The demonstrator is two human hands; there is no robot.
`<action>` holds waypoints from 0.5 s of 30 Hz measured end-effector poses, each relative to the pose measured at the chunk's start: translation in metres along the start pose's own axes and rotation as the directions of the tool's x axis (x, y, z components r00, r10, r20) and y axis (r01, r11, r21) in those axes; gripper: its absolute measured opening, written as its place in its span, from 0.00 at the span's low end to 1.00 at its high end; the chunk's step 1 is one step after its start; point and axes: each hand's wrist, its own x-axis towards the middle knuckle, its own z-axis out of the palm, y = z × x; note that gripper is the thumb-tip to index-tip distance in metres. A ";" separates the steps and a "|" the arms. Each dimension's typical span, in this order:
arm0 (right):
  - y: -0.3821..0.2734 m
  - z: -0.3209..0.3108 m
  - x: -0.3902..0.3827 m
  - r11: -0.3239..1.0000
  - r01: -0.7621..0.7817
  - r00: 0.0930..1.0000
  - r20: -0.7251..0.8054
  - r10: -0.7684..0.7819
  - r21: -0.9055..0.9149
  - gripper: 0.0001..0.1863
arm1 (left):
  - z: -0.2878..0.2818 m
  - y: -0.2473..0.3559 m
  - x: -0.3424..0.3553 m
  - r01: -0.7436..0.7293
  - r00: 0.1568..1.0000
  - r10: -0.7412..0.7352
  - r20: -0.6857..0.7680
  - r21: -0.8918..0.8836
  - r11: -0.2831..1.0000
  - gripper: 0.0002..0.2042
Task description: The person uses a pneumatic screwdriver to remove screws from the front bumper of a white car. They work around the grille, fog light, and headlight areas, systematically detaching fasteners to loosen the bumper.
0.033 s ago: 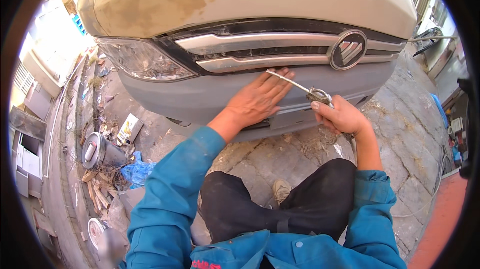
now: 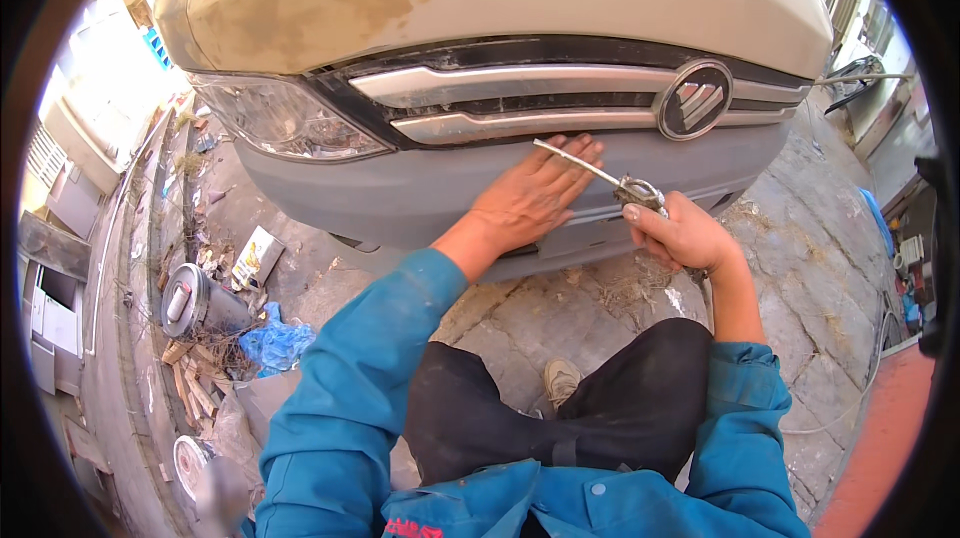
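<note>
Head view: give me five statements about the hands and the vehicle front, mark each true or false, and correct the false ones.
1. The left hand lies against the grey bumper with its fingers extended. True.
2. The right hand is empty. False: it grips a metal tool with a thin, straight tube.
3. The round emblem is on the headlight. False: it sits on the grille.
4. Crumpled blue plastic lies on the ground to the person's left. True.
5. The person's sleeves are red. False: they are blue.
</note>
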 end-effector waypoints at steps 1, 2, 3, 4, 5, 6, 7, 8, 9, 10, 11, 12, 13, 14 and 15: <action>0.001 -0.001 -0.004 1.000 0.009 1.000 0.008 -0.010 0.019 0.32 | 0.003 0.012 0.013 -0.008 0.999 0.009 0.041 -0.014 1.000 0.44; 0.002 -0.003 -0.007 0.999 0.021 1.000 0.014 -0.022 0.041 0.32 | 0.008 0.021 0.024 -0.011 1.000 0.012 0.028 -0.024 1.000 0.44; 0.004 -0.005 -0.010 0.998 0.019 1.000 0.016 -0.020 0.055 0.32 | 0.014 0.025 0.028 -0.017 1.000 0.017 0.013 -0.032 0.999 0.45; 0.006 -0.006 -0.013 0.997 0.016 1.000 0.016 -0.017 0.070 0.31 | 0.020 0.027 0.025 -0.096 0.995 0.096 0.025 -0.004 0.995 0.44; 0.008 -0.007 -0.016 0.996 0.009 1.000 0.015 -0.010 0.088 0.31 | 0.024 0.029 0.017 -0.179 0.983 0.178 0.038 0.019 0.984 0.44; 0.012 -0.007 -0.018 0.996 -0.016 1.000 0.007 0.016 0.087 0.31 | 0.028 0.030 0.006 -0.259 0.965 0.257 0.043 0.052 0.964 0.43; 0.015 -0.006 -0.019 0.995 -0.042 0.999 0.002 0.042 0.085 0.31 | 0.031 0.026 -0.011 -0.292 0.956 0.291 0.032 0.043 0.956 0.40; 0.019 -0.006 -0.019 0.993 -0.077 0.997 -0.002 0.078 0.088 0.32 | 0.031 0.019 -0.032 -0.344 0.938 0.339 0.065 0.067 0.937 0.38; 0.022 -0.008 -0.017 0.992 -0.121 0.993 0.021 0.120 0.044 0.33 | 0.029 0.009 -0.054 -0.326 0.945 0.323 0.052 0.077 0.942 0.36; 0.026 -0.010 -0.016 0.993 -0.109 0.994 0.032 0.107 0.047 0.34 | 0.025 -0.001 -0.078 -0.334 0.941 0.325 0.093 0.099 0.937 0.34; 0.031 -0.011 -0.016 0.991 -0.129 0.991 0.039 0.128 0.041 0.34 | 0.018 -0.012 -0.101 -0.341 0.938 0.329 0.108 0.117 0.933 0.34; 0.035 -0.013 -0.015 0.989 -0.145 0.988 0.049 0.143 0.036 0.34 | 0.010 -0.024 -0.122 -0.346 0.936 0.330 0.123 0.139 0.928 0.33; 0.038 -0.016 -0.012 0.984 -0.175 0.982 0.068 0.177 -0.024 0.37 | 0.002 -0.037 -0.141 -0.350 0.930 0.333 0.156 0.100 0.931 0.33; 0.041 -0.019 -0.008 0.978 -0.139 0.987 0.063 0.150 -0.154 0.38 | -0.005 -0.047 -0.155 -0.347 0.922 0.331 0.200 0.051 0.936 0.33; 0.044 -0.021 -0.007 0.954 -0.104 0.990 0.063 0.126 -0.281 0.40 | -0.009 -0.053 -0.164 -0.345 0.925 0.329 0.192 0.054 0.937 0.33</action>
